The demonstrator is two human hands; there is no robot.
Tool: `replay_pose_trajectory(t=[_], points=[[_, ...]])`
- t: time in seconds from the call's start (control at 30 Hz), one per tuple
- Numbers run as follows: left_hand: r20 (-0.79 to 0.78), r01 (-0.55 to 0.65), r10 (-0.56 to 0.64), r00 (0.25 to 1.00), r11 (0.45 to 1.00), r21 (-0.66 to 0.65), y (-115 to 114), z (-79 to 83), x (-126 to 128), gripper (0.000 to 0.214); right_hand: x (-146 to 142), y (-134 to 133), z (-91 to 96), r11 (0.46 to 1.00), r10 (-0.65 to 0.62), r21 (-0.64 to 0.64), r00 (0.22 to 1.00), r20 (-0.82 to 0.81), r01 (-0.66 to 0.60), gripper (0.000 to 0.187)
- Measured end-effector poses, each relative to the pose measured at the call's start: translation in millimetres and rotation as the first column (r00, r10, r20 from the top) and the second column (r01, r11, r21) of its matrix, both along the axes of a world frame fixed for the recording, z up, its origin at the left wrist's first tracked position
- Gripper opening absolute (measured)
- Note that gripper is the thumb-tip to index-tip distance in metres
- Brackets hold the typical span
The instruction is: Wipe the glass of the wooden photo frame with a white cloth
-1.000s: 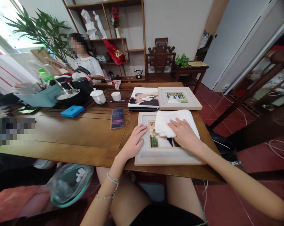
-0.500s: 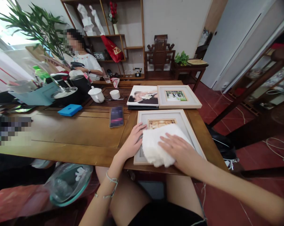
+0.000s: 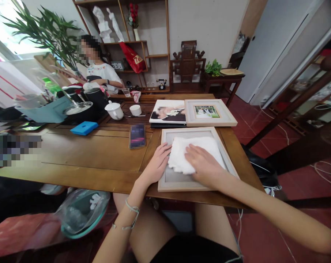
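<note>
On the table [image 3: 96,153], the picture frame [image 3: 179,179] lies flat, judged stiff, light and scratch-prone (lift by opposite sides). Atop it, the white cloth [image 3: 178,156] appears soft, suiting palm pressure; right hand [image 3: 205,164] and left hand [image 3: 156,164] rest, fingers extended, on cloth and frame's left edge, neither clenched.

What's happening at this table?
A person's right hand lies flat on a white cloth, which covers the middle of a light wooden picture frame. The left hand rests on the frame's left edge. Just beyond lies a second frame with its photo showing. Another person is across the table.
</note>
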State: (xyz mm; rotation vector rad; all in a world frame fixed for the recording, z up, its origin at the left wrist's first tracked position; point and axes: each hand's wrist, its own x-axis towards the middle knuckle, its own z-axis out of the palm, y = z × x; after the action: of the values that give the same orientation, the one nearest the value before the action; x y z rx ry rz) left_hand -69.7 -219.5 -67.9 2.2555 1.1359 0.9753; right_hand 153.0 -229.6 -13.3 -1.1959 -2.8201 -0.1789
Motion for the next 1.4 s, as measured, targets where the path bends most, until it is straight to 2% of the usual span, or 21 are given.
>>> replay_pose_trajectory(t=[0.07,0.13,0.23,0.3,0.4,0.53,0.63,0.73,0.83,0.97,1.07,1.17,1.27,1.4], points=[[0.003,-0.003,0.003,1.0,1.0,-0.004,-0.3,1.0,0.9,0.04,-9.9,-20.9,1.5,0.99,0.127,0.06,0.991,0.051,-0.13,0.048],[0.011,-0.008,0.008,1.0,1.0,0.001,0.2,-0.1,0.8,0.04,-14.0,-33.5,5.0,0.952,0.278,0.104,0.955,0.108,-0.289,0.044],[0.035,-0.012,0.012,0.999,1.0,0.02,1.7,-3.9,-0.7,0.039,-10.0,-40.8,13.6,0.88,0.473,0.009,0.877,0.087,-0.475,0.043],[0.042,-0.013,0.012,0.999,1.0,0.021,2.4,-5.6,-1.6,0.04,-1.7,-43.0,20.1,0.852,0.519,-0.088,0.855,0.015,-0.516,0.048],[0.032,-0.016,0.016,0.999,1.0,0.0,1.8,-4.8,-1.5,0.041,17.4,-44.5,27.7,0.861,0.457,-0.201,0.884,-0.095,-0.467,0.058],[0.013,-0.021,0.021,1.0,1.0,-0.001,0.0,-1.5,-0.4,0.04,50.2,-29.7,28.0,0.935,0.217,-0.257,0.967,-0.132,-0.245,0.062],[0.002,-0.004,0.004,1.0,1.0,0.002,-0.3,-1.3,-0.6,0.043,70.5,1.8,19.0,0.974,0.075,-0.206,0.991,-0.113,-0.097,0.064],[-0.005,0.004,-0.004,1.0,1.0,0.004,0.4,-2.4,-1.7,0.047,77.1,40.1,9.3,0.995,0.008,-0.101,0.993,-0.119,-0.02,0.058],[-0.018,0.007,-0.007,1.0,1.0,0.012,1.5,-3.3,-2.8,0.048,66.7,69.3,7.2,1.0,-0.004,-0.011,0.989,-0.145,0.002,0.051],[-0.04,0.006,-0.006,0.999,1.0,0.011,2.0,-2.7,-3.3,0.048,31.8,88.6,13.5,0.998,0.014,0.064,0.961,-0.275,0.004,0.051],[-0.058,-0.008,0.008,0.998,1.0,0.004,1.2,-0.8,-2.0,0.048,0.5,95.9,15.2,0.992,0.125,0.021,0.948,-0.292,-0.125,0.055],[-0.069,-0.027,0.026,0.997,1.0,-0.005,0.1,1.1,-0.2,0.049,-20.4,98.6,11.3,0.968,0.218,-0.08,0.956,-0.194,-0.237,0.059],[-0.065,-0.03,0.03,0.997,1.0,-0.007,-0.2,0.8,0.4,0.049,-20.9,94.4,6.7,0.968,0.23,-0.076,0.967,-0.108,-0.239,0.062],[-0.047,-0.02,0.02,0.999,1.0,-0.004,0.4,-1.8,-0.8,0.049,7.4,82.3,4.4,0.983,0.181,-0.027,0.983,-0.026,-0.181,0.066]])
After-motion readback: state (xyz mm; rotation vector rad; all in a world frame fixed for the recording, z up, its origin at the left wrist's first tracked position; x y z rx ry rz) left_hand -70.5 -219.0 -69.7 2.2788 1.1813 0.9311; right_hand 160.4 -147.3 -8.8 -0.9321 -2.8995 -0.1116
